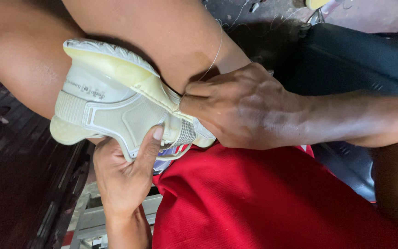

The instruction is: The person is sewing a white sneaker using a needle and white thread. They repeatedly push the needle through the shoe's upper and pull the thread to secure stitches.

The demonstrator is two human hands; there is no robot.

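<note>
While the left hand (123, 177) clamps the shoe (116, 108) by its upper against the knee, thumb on the side panel, and the right hand (240, 108) pinches thread (215, 53) at the sole edge, I'd rate it light, soft upper, stiff sole—grip midfoot.

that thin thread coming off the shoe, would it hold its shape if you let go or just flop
The thread would probably flop: it looks hair-thin and runs straight only where the right hand pulls it from the shoe. Likely near weightless, and seemingly slippery to pinch.
</note>
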